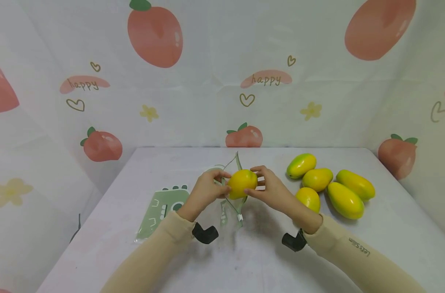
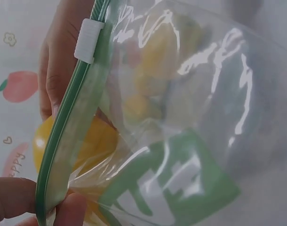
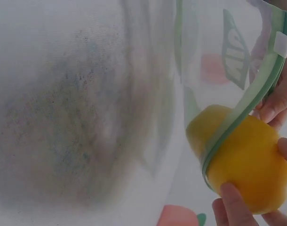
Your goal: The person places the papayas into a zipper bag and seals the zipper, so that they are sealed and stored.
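Note:
A yellow mango (image 1: 243, 184) is held up in front of the body, between both hands. My right hand (image 1: 271, 189) grips it from the right with thumb and fingers. My left hand (image 1: 207, 189) pinches the rim of a clear zip bag (image 2: 195, 179) with a green zip strip and white slider (image 2: 88, 41). In the right wrist view the bag's mouth is open, and the mango (image 3: 249, 162) lies partly inside it, its near end sticking out past the green strip. Right-hand fingertips (image 3: 235, 202) press against the mango's lower side.
Several more yellow-green mangoes (image 1: 345, 200) lie grouped on the right side of the white table (image 1: 244, 260). At the left, a flat green bag (image 1: 163, 211) with a cartoon face lies on the table. A fruit-printed cloth (image 1: 207, 101) hangs behind the table.

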A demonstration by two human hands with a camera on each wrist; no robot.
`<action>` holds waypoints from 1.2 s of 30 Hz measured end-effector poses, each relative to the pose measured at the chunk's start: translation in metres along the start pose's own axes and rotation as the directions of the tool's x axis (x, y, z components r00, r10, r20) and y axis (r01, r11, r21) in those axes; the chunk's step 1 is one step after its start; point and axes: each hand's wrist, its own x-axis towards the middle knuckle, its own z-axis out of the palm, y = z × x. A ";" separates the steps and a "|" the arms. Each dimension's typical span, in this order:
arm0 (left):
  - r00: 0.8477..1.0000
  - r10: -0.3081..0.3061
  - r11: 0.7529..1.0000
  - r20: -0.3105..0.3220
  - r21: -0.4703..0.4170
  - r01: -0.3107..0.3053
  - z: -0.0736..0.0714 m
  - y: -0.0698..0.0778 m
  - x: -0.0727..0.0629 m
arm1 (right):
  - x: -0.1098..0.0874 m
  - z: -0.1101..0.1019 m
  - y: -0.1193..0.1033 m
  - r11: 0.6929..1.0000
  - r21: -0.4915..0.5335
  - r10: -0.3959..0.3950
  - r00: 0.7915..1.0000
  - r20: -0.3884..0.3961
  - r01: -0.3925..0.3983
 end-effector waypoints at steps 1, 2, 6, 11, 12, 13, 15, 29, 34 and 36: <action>1.000 0.002 1.000 -0.001 0.002 -0.002 0.000 0.000 0.000 | 0.000 0.000 0.000 1.000 0.005 0.002 1.000 -0.004 -0.002; 1.000 0.003 1.000 -0.002 0.003 -0.003 0.000 0.000 0.000 | 0.000 0.000 0.000 1.000 0.012 0.013 1.000 -0.011 -0.013; 1.000 0.011 1.000 -0.001 0.009 -0.011 -0.001 0.001 0.000 | 0.001 -0.001 0.001 1.000 -0.002 0.008 1.000 -0.022 -0.008; 1.000 -0.003 1.000 0.001 0.009 0.003 -0.002 0.002 0.000 | 0.002 0.000 0.002 0.999 -0.044 0.003 1.000 -0.014 -0.004; 1.000 -0.006 1.000 0.002 0.008 0.006 -0.002 0.003 0.000 | 0.002 0.000 0.002 0.999 -0.045 0.007 1.000 -0.010 -0.008; 1.000 -0.007 1.000 0.003 0.007 0.007 -0.002 0.003 0.000 | 0.002 0.000 0.002 0.999 -0.046 0.007 1.000 -0.004 -0.007; 1.000 -0.007 1.000 0.004 0.005 0.007 -0.002 0.004 0.000 | 0.002 0.001 0.003 0.999 -0.045 0.012 1.000 0.006 -0.012; 1.000 0.002 1.000 -0.010 -0.006 -0.002 -0.003 0.006 -0.001 | 0.003 0.005 0.000 0.998 -0.062 -0.019 0.996 0.085 0.024; 1.000 -0.007 1.000 -0.016 0.004 0.007 -0.004 0.007 0.000 | 0.003 0.007 -0.002 0.997 -0.067 -0.040 0.993 0.112 0.048; 1.000 -0.013 1.000 -0.019 0.008 0.013 -0.004 0.007 0.001 | 0.003 0.007 -0.002 0.996 -0.070 -0.044 0.992 0.122 0.053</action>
